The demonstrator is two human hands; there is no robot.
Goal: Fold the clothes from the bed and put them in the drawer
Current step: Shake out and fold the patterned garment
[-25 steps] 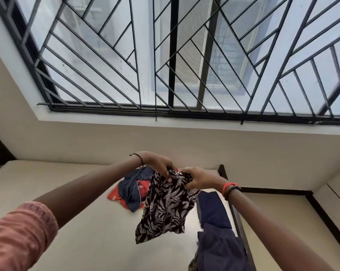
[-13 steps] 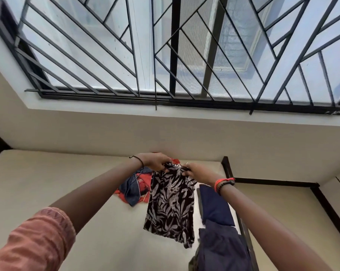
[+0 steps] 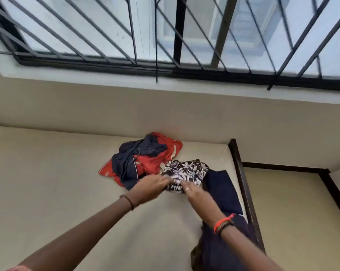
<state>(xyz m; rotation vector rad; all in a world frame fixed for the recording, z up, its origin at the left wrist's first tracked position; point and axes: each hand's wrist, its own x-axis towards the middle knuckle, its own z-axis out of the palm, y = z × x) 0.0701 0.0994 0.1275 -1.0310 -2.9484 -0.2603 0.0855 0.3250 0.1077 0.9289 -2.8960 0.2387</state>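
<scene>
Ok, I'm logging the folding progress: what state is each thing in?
patterned garment: lying bunched on the bed, both hands on its near edge.
left hand: fingers stretched out, touching the patterned garment.
right hand: fingers out, touching it too; blurred.
red and navy garment: crumpled heap, unfolded, untouched.
dark navy garment: laid along the bed's right edge.

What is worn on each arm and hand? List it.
The left hand is bare; thin dark band at the wrist, pink sleeve higher up. The right hand has a ring on one finger, an orange band and black beaded bracelet at the wrist.
</scene>
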